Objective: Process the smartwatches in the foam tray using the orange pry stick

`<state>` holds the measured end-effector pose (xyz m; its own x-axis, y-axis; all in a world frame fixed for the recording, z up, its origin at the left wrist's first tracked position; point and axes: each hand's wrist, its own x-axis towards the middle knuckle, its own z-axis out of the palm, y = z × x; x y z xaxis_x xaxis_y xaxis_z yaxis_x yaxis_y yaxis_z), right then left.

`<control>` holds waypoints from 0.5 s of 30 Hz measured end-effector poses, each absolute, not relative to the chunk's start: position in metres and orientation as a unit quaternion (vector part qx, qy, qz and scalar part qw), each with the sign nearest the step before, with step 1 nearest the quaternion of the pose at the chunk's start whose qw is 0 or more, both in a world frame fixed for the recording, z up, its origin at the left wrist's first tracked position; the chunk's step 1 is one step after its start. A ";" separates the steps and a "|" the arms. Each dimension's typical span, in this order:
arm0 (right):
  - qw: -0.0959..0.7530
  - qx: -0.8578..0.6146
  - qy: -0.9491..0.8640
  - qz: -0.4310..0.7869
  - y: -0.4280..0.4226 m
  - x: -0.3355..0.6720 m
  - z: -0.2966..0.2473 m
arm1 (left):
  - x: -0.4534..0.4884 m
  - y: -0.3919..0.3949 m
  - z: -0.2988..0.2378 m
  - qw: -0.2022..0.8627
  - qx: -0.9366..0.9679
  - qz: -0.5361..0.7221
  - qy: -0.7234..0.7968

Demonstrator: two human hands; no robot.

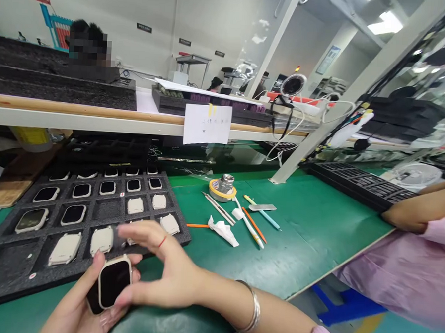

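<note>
Watch (114, 281) — cupped in left hand (74, 305)

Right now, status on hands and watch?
Left hand cradles watch, screen up. Right hand thumb at its edge, fingers spread. Foam tray of watches close behind.

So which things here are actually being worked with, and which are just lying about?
In use: watch in left hand, right hand over it; foam tray.
Lying about: tape roll, pens, tissue, fan.
</note>
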<state>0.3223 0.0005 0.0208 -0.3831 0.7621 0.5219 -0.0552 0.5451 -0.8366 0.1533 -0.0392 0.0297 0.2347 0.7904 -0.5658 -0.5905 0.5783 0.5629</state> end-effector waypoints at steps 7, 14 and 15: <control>0.617 -0.357 -0.533 0.455 0.010 0.335 0.031 | 0.150 -0.036 0.019 0.833 0.187 0.388 0.346; 0.555 -0.379 -0.668 0.319 0.000 0.335 0.037 | 0.150 -0.036 0.014 0.844 0.208 0.375 0.322; 0.567 -0.395 -0.663 0.288 0.000 0.335 0.038 | 0.150 -0.035 0.015 0.847 0.212 0.373 0.315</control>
<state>0.3350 0.0002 0.0378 -0.0454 0.8502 0.5245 0.1972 0.5223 -0.8296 0.1503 -0.0355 0.0147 0.5235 0.7650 -0.3751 -0.4981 0.6320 0.5937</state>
